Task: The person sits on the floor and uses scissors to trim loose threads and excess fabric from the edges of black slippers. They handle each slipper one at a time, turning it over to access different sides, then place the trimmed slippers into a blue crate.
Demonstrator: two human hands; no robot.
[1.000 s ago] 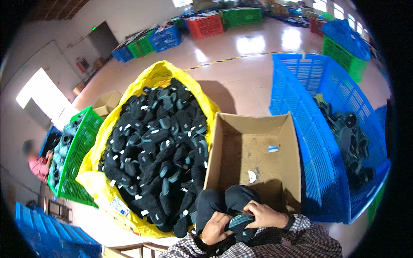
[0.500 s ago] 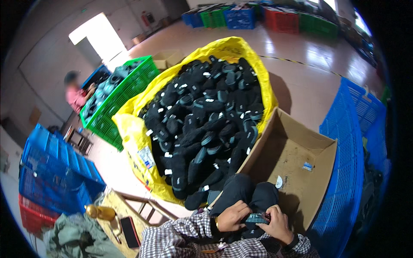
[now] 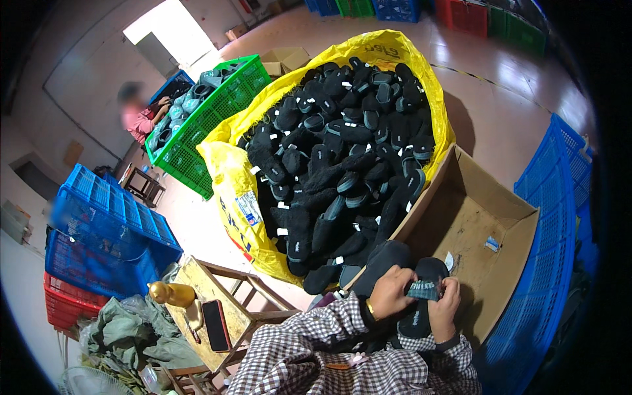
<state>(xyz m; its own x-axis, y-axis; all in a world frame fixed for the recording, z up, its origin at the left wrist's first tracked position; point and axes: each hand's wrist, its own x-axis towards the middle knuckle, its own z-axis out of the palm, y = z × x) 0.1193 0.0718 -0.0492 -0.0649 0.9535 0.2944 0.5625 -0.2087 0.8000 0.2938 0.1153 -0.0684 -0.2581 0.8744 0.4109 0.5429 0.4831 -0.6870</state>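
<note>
Over the lap (image 3: 384, 264): black slipper (image 3: 417, 315), held at both sides
On my remote view, left hand (image 3: 393, 293) and right hand (image 3: 445, 305) pinch opposite sides of its grey-green part; cardboard box (image 3: 480, 214) lies beyond; yellow sack (image 3: 228, 172) of similar slippers (image 3: 324, 181) stands left of the box.

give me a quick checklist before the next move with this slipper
1. Left hand on the slipper: ok, gripping its left side.
2. Right hand on the slipper: ok, gripping its right side.
3. Slipper free of flaws: cannot tell, the hands cover part of it.
4. Cardboard box free of scraps: not ok, a white scrap and a blue-and-white scrap lie inside.
5. Yellow bag open at the top: ok, black slippers show inside.
6. Phone resting on the wooden stool: ok.
</note>
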